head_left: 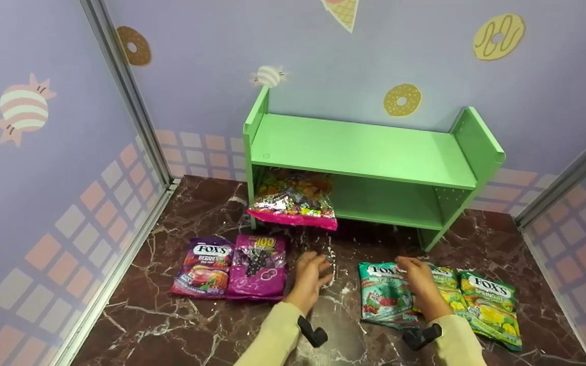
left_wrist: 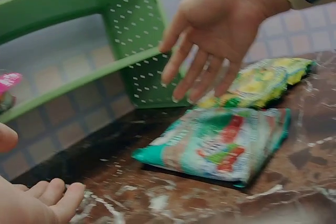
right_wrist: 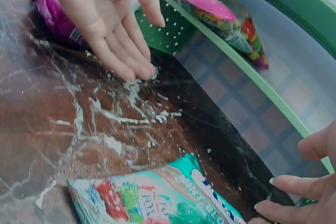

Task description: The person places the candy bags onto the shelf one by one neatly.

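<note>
My left hand [head_left: 311,278] hovers with loosely spread fingers just right of a purple candy bag [head_left: 258,272] with a grape picture. Beside that bag lies a dark red and purple Fox's Berries bag [head_left: 204,272]. My right hand [head_left: 421,284] reaches over a teal Fox's mint bag [head_left: 385,297] and partly covers a yellow-green Fox's bag [head_left: 446,278]. Another green and yellow Fox's bag [head_left: 491,310] lies at the far right. In the left wrist view the right hand [left_wrist: 220,30] has extended fingers above the bags, holding nothing.
A green two-tier shelf [head_left: 361,150] stands against the patterned wall [head_left: 211,91]. On its lower board [head_left: 389,201], at the left end, sits a clear bag of colourful sweets with a pink edge [head_left: 293,203], jutting past the front. The floor surface is dark veined marble [head_left: 171,325].
</note>
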